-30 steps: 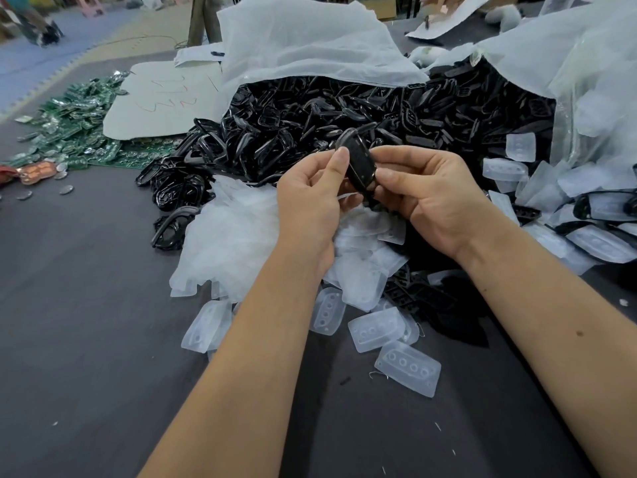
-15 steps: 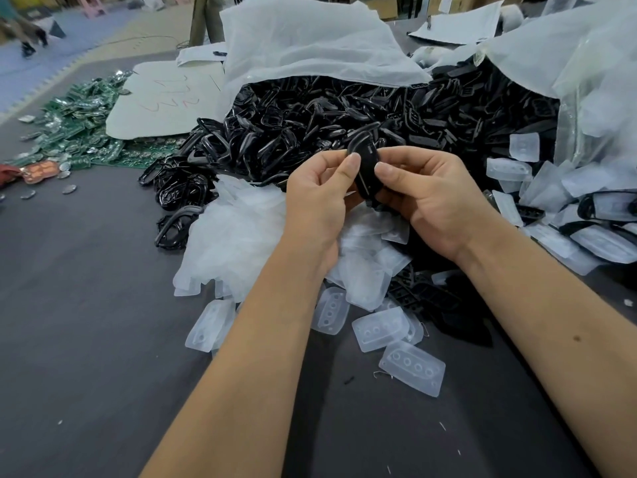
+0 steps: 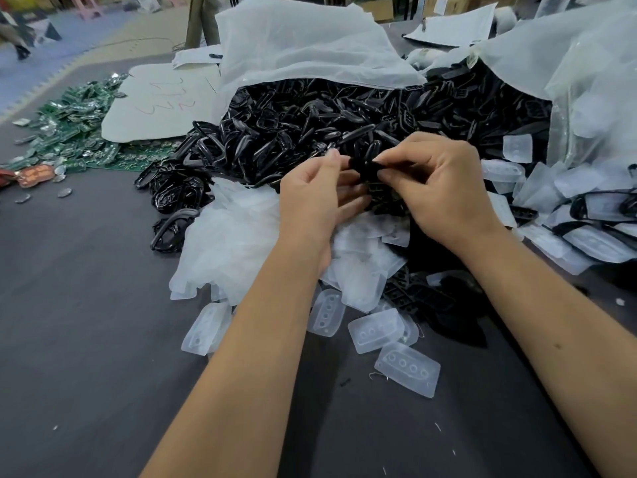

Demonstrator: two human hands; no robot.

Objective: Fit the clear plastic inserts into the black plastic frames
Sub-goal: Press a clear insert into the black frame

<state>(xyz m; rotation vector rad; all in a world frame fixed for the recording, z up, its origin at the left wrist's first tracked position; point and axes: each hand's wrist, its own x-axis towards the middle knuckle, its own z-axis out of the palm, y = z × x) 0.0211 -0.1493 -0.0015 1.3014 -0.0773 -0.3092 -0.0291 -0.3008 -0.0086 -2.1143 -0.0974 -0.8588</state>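
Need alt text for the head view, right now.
Both hands, left hand and right hand, pinch one black frame above a heap of clear inserts. Behind lies a big pile of black frames spilling from a white bag.

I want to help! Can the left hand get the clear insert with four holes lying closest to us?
Probably yes, but not right away. The four-hole clear insert lies alone on the grey table with nothing over it, but the left hand and right hand are both pinching a black frame.
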